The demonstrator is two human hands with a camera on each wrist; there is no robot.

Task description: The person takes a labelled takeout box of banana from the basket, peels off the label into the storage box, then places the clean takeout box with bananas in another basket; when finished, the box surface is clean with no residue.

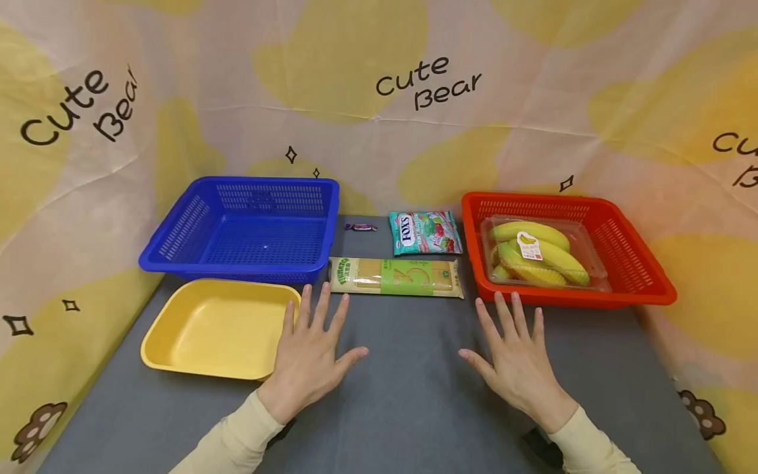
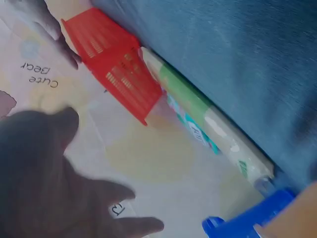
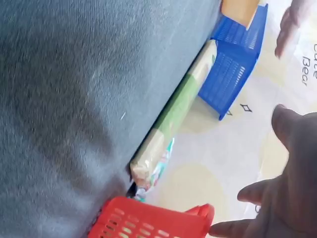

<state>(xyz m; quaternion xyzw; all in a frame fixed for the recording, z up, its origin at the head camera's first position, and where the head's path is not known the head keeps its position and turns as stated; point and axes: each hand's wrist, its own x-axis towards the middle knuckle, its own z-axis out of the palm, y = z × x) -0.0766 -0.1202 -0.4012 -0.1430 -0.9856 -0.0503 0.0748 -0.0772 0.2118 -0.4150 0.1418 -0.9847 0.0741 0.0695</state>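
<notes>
My left hand (image 1: 310,359) is spread with fingers straight, palm down, its fingertips overlapping the right rim of the yellow basin (image 1: 219,329) in the head view. My right hand (image 1: 521,365) is spread likewise, fingertips just in front of the red basket (image 1: 642,283). Both hands hold nothing. Between and beyond them lies a pack of noodles (image 1: 397,276) with a green band. Behind it are a teal FOX'S candy bag (image 1: 424,232) and a small purple wrapped candy (image 1: 360,227). Bananas (image 1: 539,253) in a clear plastic box sit inside the red basket.
A blue basket (image 1: 266,247) stands at the back left, right behind the yellow basin. Grey cloth (image 1: 408,395) covers the table. A patterned curtain (image 1: 367,151) hangs close behind the baskets and along both sides.
</notes>
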